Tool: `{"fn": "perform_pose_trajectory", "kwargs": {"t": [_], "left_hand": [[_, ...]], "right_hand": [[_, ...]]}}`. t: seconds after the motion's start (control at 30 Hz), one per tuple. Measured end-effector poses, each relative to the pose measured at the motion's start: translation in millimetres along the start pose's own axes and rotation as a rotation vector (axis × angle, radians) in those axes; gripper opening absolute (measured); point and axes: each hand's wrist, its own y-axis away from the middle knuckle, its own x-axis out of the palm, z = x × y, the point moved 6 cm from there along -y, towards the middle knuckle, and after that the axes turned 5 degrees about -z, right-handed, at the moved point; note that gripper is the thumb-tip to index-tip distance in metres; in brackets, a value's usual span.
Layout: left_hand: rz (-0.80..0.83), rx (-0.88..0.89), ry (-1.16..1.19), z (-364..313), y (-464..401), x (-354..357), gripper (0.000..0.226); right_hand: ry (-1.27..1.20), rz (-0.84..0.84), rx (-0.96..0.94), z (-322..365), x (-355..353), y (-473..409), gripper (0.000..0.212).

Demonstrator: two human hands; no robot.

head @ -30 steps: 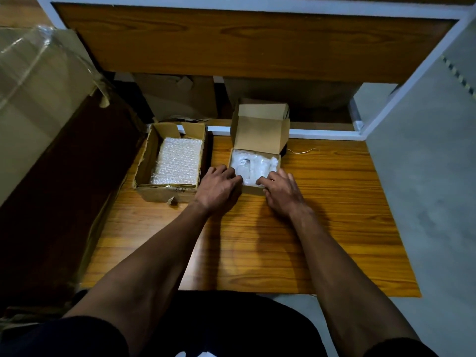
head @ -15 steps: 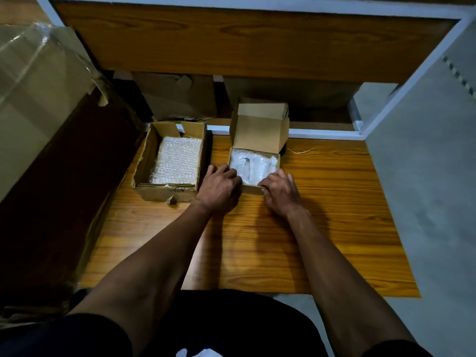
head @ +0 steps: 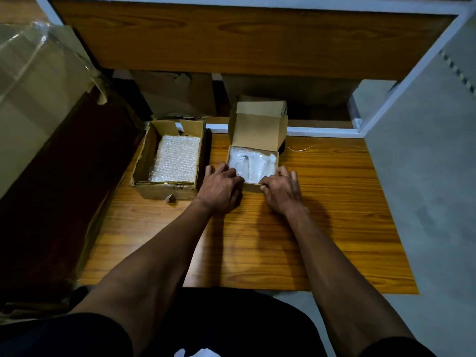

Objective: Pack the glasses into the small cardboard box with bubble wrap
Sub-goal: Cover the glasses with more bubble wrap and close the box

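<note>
Two bare hands work a packing job on a wooden table [head: 334, 228], seen from above w/ a big taped carton [head: 38, 94] looming at 9 o'clock. At 11 o'clock of the hands sits a larger open box [head: 144, 161] lined w/ a bubble wrap sheet [head: 177, 158]. At 12 o'clock stands the small cardboard box [head: 257, 132], lid flap up, a wrapped white bundle [head: 251, 163] inside, presumably the glasses, though the frames themselves can't be made out. Left hand [head: 221, 188] curls over the box's near-left corner, right hand [head: 282, 188] over the near-right edge; fingers bent and touching card, firm grasp or mere rest can't tell. Judgement: bundle looks seated, closing comes next. Best done by steadying the box w/ one hand, tucking stray wrap below the rim, then folding the lid down w/o pressing on the contents
</note>
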Motion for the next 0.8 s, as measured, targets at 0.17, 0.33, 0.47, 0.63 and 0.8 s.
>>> {"fn": "perform_pose_trajectory", "kwargs": {"t": [0.17,0.33,0.47,0.63,0.8], "left_hand": [[0.016,0.011,0.026,4,2,5,0.042],[0.018,-0.051,0.160,15,3,8,0.055],[-0.153,-0.204,0.248,27,10,4,0.040],[-0.145,-0.306,0.463,36,5,6,0.040],[-0.087,-0.340,0.437,46,-2,9,0.049]], "right_hand": [[-0.006,-0.003,0.031,1,-2,-1,0.021],[0.053,0.017,-0.022,14,-1,-3,0.035],[0.031,-0.056,-0.125,32,0,4,0.040],[-0.015,-0.083,-0.205,50,1,1,0.044],[-0.019,-0.068,-0.184,53,1,-9,0.033]]}}
